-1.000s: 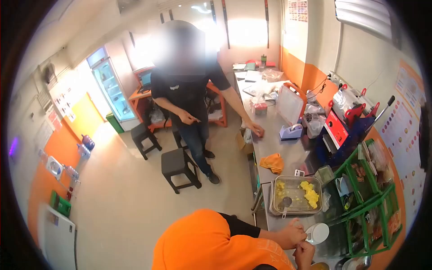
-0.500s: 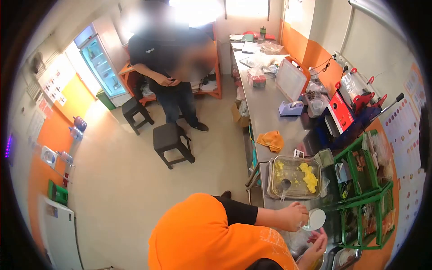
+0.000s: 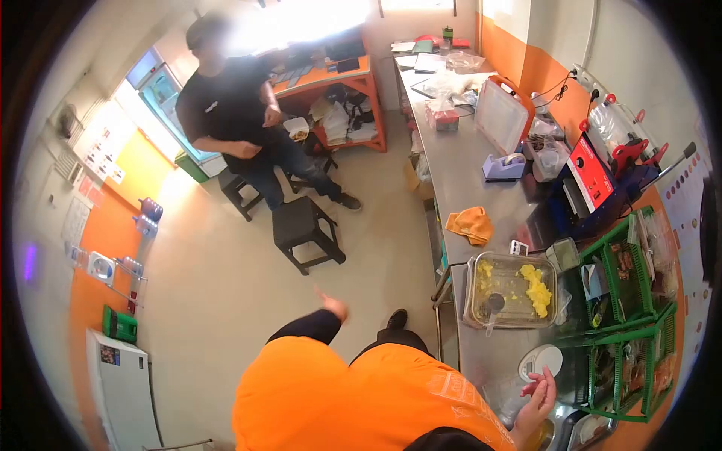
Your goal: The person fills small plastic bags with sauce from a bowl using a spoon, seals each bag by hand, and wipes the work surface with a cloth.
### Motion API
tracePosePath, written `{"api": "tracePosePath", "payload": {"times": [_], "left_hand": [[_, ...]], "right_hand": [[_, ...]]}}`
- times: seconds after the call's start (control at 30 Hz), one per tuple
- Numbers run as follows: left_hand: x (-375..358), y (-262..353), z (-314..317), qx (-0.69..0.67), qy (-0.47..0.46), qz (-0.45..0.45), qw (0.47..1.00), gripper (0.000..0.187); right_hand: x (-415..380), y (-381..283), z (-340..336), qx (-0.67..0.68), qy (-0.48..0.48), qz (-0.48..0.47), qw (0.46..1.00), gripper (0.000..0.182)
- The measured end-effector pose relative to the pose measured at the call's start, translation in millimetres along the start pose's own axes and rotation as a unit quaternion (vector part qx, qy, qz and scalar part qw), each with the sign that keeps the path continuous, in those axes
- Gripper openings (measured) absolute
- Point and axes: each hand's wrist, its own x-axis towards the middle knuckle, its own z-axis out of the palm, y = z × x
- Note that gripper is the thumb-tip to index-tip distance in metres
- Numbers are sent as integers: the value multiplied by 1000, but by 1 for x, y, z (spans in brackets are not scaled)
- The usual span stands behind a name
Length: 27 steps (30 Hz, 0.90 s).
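Note:
My left hand (image 3: 333, 306) is out over the floor, away from the counter; it is a little blurred, with fingers stretched out and nothing visible in it. Beside a round white scale (image 3: 540, 362), my right hand (image 3: 540, 395) hovers at the scale's lower edge, fingers apart and slightly curled, holding nothing visible. Past the scale, a clear rectangular container (image 3: 481, 316) holds yellow food (image 3: 537, 292) in clumps and a scoop (image 3: 495, 304). Clear plastic and metal bowls lie partly hidden near my right wrist.
Green baskets (image 3: 629, 286) with packets line the counter's right side. Farther up are an orange cloth (image 3: 471, 225), tape dispenser (image 3: 504, 167) and red-and-blue machine (image 3: 590, 174). A person in black (image 3: 226, 113) is near black stools (image 3: 304, 224) and an orange desk (image 3: 368, 75).
My left hand has swung away from the scale, leftward over the floor. My right hand stays near the scale. The view has shifted, and the other person's arms and body have changed position.

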Motion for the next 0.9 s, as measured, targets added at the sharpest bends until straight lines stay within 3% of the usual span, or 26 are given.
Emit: {"api": "tracePosePath", "payload": {"times": [0.03, 0.07, 0.1, 0.17, 0.2, 0.27, 0.37, 0.47, 0.57, 0.63, 0.73, 0.8, 0.87, 0.9], "left_hand": [[-2, -27, 33, 237, 45, -113, 964, 49], [14, -53, 60, 293, -30, -89, 952, 49], [7, -55, 87, 162, -71, -66, 982, 50], [-18, -38, 135, 344, -162, 86, 921, 54], [-11, -24, 166, 293, -189, 120, 930, 55], [-8, -8, 182, 223, -110, 217, 944, 54], [-10, -19, 173, 166, 72, 366, 913, 52], [-13, -28, 161, 168, 137, 423, 880, 51], [-8, -14, 130, 216, 118, 369, 896, 44], [-12, 6, 89, 108, 248, 364, 891, 43], [9, 45, 26, -79, 278, 281, 915, 40], [18, 73, 6, -39, 207, 199, 957, 37], [19, 85, -7, 180, 87, 106, 974, 34], [40, 76, 18, 281, 76, 121, 949, 32]], "right_hand": [[3, 2, -2, -26, -33, -2, 999, 37], [6, 0, 0, -20, -35, 1, 999, 36], [10, -4, 7, -13, -36, 5, 999, 36], [16, -8, 15, -10, -45, 14, 999, 35], [19, -7, 19, -12, -53, 14, 998, 34], [26, -9, 28, -16, -65, 10, 998, 34], [29, -17, 39, -20, -79, 3, 997, 33], [30, -20, 45, -19, -94, -4, 995, 33], [31, -23, 41, -31, -93, -21, 995, 33], [29, -23, 37, -30, -80, -32, 996, 33], [20, -11, 19, -37, -53, -36, 997, 33], [4, 1, -6, -22, -50, 11, 998, 30], [-22, -17, -27, -39, -46, 89, 994, 29], [-44, -40, -39, -65, -44, 142, 987, 32]]}}
